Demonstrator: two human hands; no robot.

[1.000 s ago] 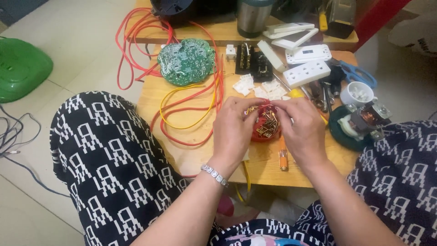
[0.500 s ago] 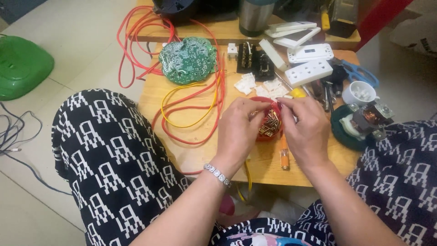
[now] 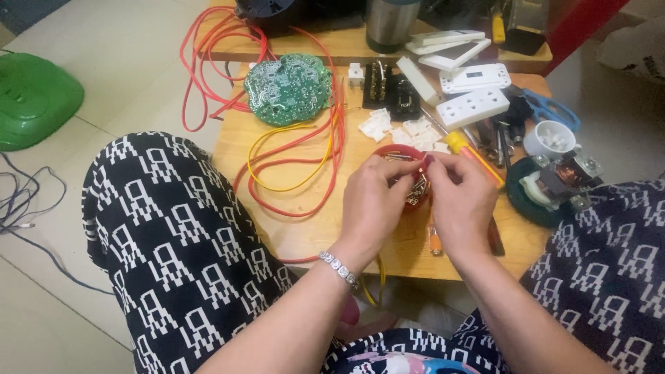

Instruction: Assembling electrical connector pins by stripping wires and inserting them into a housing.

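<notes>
Right, both hands are down at the middle of the wooden counter (image 3: 305, 228), working over a small red bowl (image 3: 398, 152) full of little brass-coloured metal parts. The left hand (image 3: 374, 204) curls over the near side of the bowl, thumb and forefinger pressed together on a thin metal piece (image 3: 400, 165) at the rim. The right hand (image 3: 460, 201) meets it from the other side, fingertips pinched on something small and reddish; what exactly is too small to tell. A beaded bracelet (image 3: 338, 266) sits on the left wrist.

Just beyond the bowl lies a scatter of small white plastic pieces (image 3: 388, 128), and a yellow-handled screwdriver (image 3: 474, 156) runs out from behind the right hand. Further back, a round green circuit board (image 3: 287, 88) rests on the counter, with red wire (image 3: 277, 166) and yellow wire (image 3: 291, 183) looping beside it. A white socket strip (image 3: 472, 107) lies to the right, blue-handled scissors (image 3: 551, 109) near it, and a white cup (image 3: 551, 140) just in front of those. A dark round lid (image 3: 530, 208) carrying a small metal-and-copper part sits at the counter's right edge. A green plastic stool (image 3: 34, 100) stands on the floor, well apart to the left.
</notes>
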